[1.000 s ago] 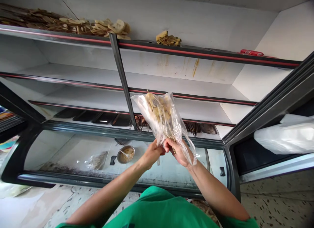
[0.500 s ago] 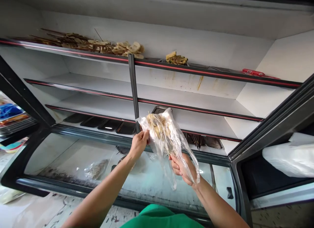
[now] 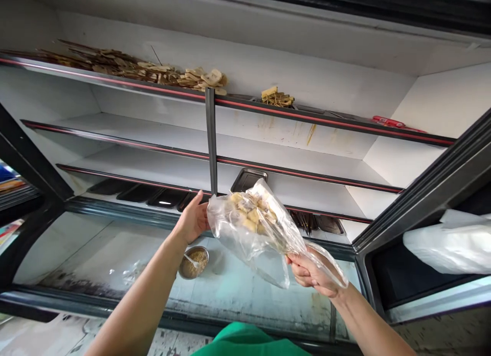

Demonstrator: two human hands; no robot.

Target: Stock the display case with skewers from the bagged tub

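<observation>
A clear plastic bag (image 3: 238, 253) hangs in front of the lower shelves, with pale yellow skewered food (image 3: 251, 215) inside it. My right hand (image 3: 314, 271) is closed round the bag's gathered lower right end, where the sticks seem to run. One loop of plastic lies over that wrist. At the bag's left edge is my left hand (image 3: 192, 219), its fingers stretched and apart, gripping nothing. Whether its fingertips touch the plastic I cannot tell.
Skewers (image 3: 126, 64) are piled on the top shelf, with a smaller yellow bundle (image 3: 276, 96) farther right. Dark trays (image 3: 140, 192) line the lowest shelf. Below the glass sits a metal bowl (image 3: 195, 263) with a white spoon. White plastic bags (image 3: 448, 243) hang at right.
My left hand has let go of the bag's edge, opened and shifted left. My right hand has moved right and slightly down with the bag, which now tilts more sideways.
</observation>
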